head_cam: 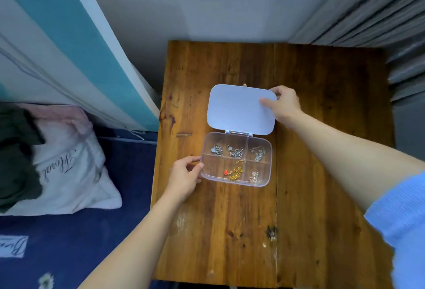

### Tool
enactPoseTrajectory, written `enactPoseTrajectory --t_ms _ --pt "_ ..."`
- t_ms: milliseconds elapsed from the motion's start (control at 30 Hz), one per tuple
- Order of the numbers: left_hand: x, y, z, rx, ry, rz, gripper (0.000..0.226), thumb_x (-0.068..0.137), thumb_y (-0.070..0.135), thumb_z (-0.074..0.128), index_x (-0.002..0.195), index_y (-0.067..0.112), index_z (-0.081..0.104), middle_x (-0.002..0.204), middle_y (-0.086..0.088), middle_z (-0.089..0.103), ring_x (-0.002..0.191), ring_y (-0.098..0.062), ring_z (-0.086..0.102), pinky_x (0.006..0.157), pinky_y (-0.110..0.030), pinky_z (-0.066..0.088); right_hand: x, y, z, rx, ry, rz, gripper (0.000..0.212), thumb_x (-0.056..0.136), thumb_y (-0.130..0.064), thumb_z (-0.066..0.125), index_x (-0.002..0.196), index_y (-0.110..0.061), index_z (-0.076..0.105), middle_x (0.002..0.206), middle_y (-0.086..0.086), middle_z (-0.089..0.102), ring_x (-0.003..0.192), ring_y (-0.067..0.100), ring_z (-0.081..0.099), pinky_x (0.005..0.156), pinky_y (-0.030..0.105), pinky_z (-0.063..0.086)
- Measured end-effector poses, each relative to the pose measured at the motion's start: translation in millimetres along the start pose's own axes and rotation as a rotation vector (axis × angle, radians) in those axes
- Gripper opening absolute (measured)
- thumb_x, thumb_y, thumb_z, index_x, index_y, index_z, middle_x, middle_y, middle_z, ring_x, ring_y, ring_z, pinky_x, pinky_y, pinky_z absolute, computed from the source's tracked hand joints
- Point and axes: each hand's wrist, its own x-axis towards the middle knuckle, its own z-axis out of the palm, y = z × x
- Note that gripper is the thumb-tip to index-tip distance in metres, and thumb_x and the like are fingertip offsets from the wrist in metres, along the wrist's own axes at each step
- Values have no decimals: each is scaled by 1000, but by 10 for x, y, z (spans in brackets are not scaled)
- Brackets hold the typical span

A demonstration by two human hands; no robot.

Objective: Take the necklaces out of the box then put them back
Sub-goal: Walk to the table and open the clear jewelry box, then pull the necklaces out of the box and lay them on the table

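Steadied at its nine o'clock edge by the left hand [185, 179], the clear plastic six-compartment box [235, 159] lies on the brown wooden table [322, 150]. Its white lid [239, 108], open toward twelve o'clock, is pinched at the two o'clock corner by the right hand [285, 103]. Silver and gold necklaces [235, 152] are held in five compartments.

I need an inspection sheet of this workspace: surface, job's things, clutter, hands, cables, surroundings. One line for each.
Surface: wooden table, worn, with dark marks.
Job's things: clear box open, lid laid back; silver necklaces in the three far compartments, gold necklace and a small pale piece in near ones; near-left compartment looks empty.
Clutter: small dark sliver left of the box.
Hands: left hand steadies the box's left edge; right hand holds the lid's corner.
Cables: nothing seen.
Surroundings: pillow on blue bedding left; curtain right.
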Motion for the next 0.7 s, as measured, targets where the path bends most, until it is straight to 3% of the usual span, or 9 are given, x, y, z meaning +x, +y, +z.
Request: enactPoseTrajectory --t_ms 233,367,467,533,633,700 --pt "-62 2 35 -70 35 -29 27 95 16 57 121 16 64 97 -7 70 77 -20 71 66 -25 60 60 77 198 -156 59 31 34 87 -29 66 117 -14 60 115 8 63 90 21 53 66 26 43" --pt "-75 4 30 -96 34 -43 26 94 16 58 120 14 65 97 -8 70 79 -21 71 67 -24 60 -34 21 139 -346 63 -27 41 86 -38 66 121 -17 60 127 10 56 107 31 57 77 33 47" --pt "-75 5 21 -95 25 -48 28 94 17 58 121 14 64 99 -8 70 78 -21 71 72 -31 61 -237 -101 84 -356 123 -139 34 88 -36 65 117 -19 62 126 7 56 109 27 56 79 33 45" --pt "-75 4 16 -105 20 -47 28 94 18 58 122 13 64 97 -8 70 79 -22 71 75 -35 61 -495 -182 83 -270 149 -297 24 89 -34 63 108 -20 66 111 2 64 96 21 60 75 32 49" --pt "-71 -14 3 -127 6 -26 28 95 17 58 121 12 63 94 -10 71 81 -24 70 75 -36 61 -969 -267 248 -253 -56 -529 12 87 -30 63 91 -22 70 85 -6 71 75 15 62 66 31 52" --pt "-58 -29 -12 -152 -24 -18 29 94 16 58 122 9 63 96 -14 71 84 -26 70 76 -36 60 -1186 -273 462 -387 -246 -589 11 87 -27 62 91 -23 72 89 -5 73 82 19 65 70 36 53"
